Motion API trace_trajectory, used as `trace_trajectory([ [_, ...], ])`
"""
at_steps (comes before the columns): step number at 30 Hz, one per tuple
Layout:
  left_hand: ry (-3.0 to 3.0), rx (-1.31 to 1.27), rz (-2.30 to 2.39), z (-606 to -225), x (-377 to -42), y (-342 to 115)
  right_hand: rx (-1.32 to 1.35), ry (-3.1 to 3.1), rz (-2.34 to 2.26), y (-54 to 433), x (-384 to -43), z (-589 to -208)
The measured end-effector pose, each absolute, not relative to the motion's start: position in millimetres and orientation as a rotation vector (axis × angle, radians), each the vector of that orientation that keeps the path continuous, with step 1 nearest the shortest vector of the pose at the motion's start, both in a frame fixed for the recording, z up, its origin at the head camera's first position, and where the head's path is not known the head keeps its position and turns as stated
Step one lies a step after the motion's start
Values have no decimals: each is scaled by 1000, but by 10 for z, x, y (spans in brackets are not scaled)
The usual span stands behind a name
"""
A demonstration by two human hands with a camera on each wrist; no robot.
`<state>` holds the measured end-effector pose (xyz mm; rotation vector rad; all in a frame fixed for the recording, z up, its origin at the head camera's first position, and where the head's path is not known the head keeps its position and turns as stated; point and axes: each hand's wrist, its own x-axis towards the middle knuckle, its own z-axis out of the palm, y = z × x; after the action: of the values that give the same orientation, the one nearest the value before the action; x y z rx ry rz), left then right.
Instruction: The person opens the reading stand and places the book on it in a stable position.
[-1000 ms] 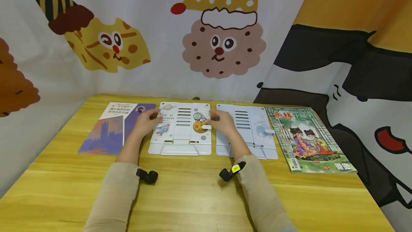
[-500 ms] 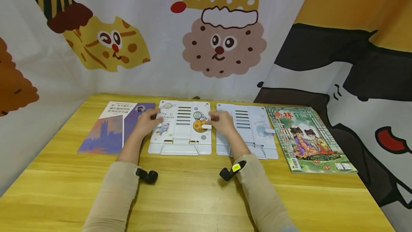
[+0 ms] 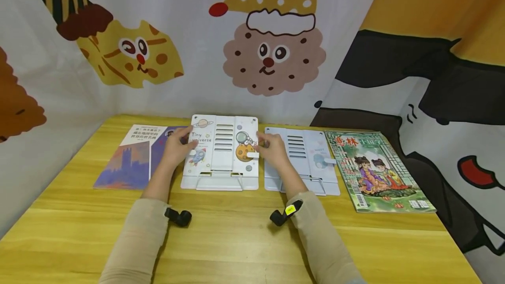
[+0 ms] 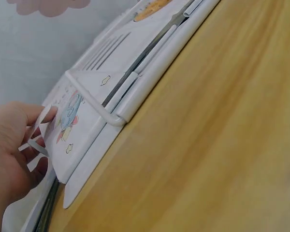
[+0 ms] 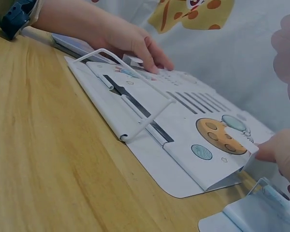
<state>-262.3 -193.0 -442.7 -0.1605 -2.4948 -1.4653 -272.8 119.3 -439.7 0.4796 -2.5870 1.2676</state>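
A white book stand [image 3: 225, 161] printed "Tiny universe", with a planet, rocket and astronaut, is at the middle of the table. Its slotted panel is tilted up off its base, as the right wrist view shows. My left hand [image 3: 176, 149] pinches the panel's left edge, thumb on the front and other fingers behind. On the opposite edge, my right hand [image 3: 274, 149] holds the panel by the white page clip [image 3: 252, 155]; its fingertips are partly hidden. A wire page holder [image 4: 89, 99] spans the stand's lower front. A second, bluish-white book stand [image 3: 296, 148] lies flat under my right wrist.
At the left lies a purple and cream book [image 3: 130, 165], partly behind my left forearm. A green magazine [image 3: 380, 170] lies to the right, against the second stand. A cartoon-printed curtain [image 3: 197, 100] hangs behind the wooden table [image 3: 229, 240].
The top edge of the printed stand's panel has risen, with both hands on its sides. My hands have moved up slightly. The second stand, book and magazine have stayed in place.
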Motion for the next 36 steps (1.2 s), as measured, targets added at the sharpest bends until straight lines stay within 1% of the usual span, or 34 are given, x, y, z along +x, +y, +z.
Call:
trace_trajectory([
  [4,-2457,-168,-1456,-4380,-2603,-1936,498,-2509,1276,1174,-2702,-4360],
  [14,-2329,-209,-1421,-4240,-2576,-1907,383,-2446,1414,1135,-2642,-4242],
  [28,-2267,-294,-1361,-4082,-2510,-1900,430,-2324,1497,1142,-2533,-4110],
  [36,-2335,-288,-1210,-3973,-2450,-1872,438,-2334,1488,1149,-2463,-4058],
])
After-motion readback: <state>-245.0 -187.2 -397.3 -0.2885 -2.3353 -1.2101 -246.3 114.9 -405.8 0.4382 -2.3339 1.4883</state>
